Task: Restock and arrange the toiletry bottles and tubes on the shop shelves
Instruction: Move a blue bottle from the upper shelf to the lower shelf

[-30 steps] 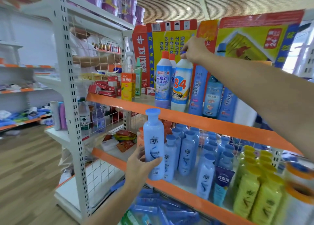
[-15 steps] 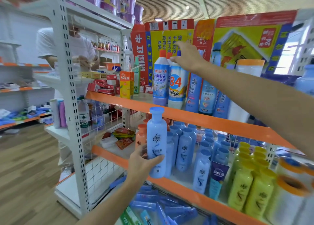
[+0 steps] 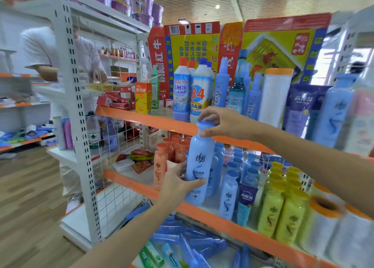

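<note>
Left hand: your left hand (image 3: 178,181) grips the lower body of the blue bottle (image 3: 199,164), fingers wrapped round it from the left.
Right hand: your right hand (image 3: 219,123) pinches the bottle's cap (image 3: 205,124) from above, thumb at the neck, fingers curled over the top.
Blue bottle: it is upright, in front of the middle shelf (image 3: 202,209), its base at the orange front edge. I cannot tell if the base touches the shelf.
Neighbours: orange bottles (image 3: 162,166) stand just left of it, more blue bottles (image 3: 229,194) behind and to the right, then yellow bottles (image 3: 281,205).
Upper shelf: the "84" bottle (image 3: 201,93) stands above, well apart from your hands.
Background: a person in white (image 3: 40,51) stands behind the rack.
</note>
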